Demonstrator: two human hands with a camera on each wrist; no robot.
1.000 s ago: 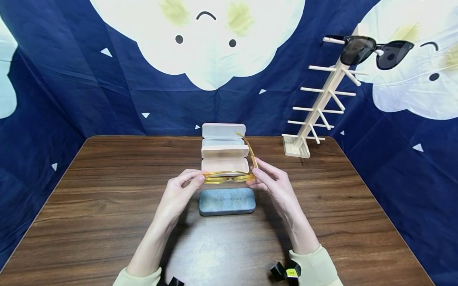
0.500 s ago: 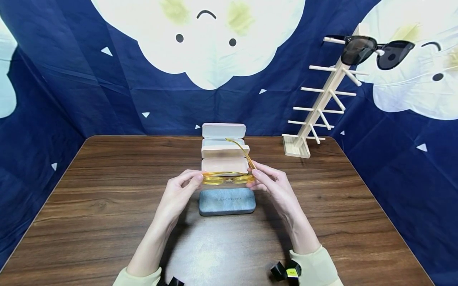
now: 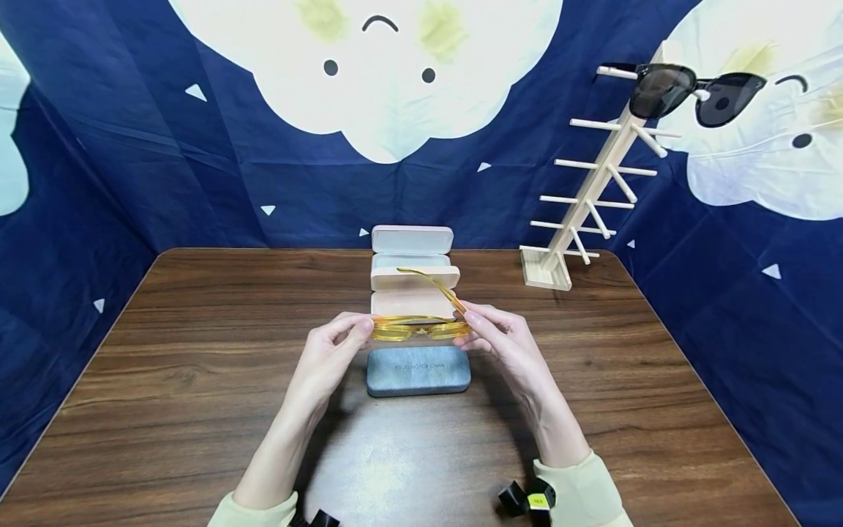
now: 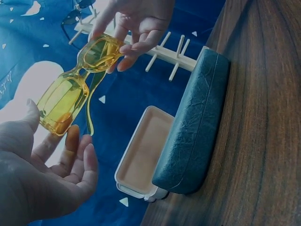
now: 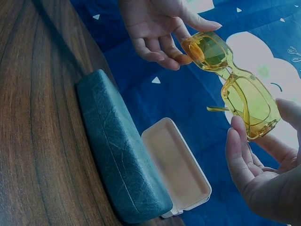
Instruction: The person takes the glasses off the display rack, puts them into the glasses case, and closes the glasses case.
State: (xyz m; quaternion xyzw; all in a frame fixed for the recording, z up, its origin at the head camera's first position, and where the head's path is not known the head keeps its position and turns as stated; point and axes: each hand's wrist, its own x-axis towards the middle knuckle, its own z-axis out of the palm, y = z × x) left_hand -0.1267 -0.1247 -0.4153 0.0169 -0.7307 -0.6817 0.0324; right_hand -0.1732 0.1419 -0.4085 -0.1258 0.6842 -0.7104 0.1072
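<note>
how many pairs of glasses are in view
2: yellow glasses held between the left hand and right hand; sunglasses atop the rack. The closed blue case could hide more.

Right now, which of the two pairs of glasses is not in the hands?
The black pair, at the top of the rack; the left hand and right hand hold the yellow pair.

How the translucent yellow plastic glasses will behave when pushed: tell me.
The glasses are probably light, since fingertips alone hold them. They look stiff, unbent between left hand and right hand. Their thin, angled temple might swing or snap.
</note>
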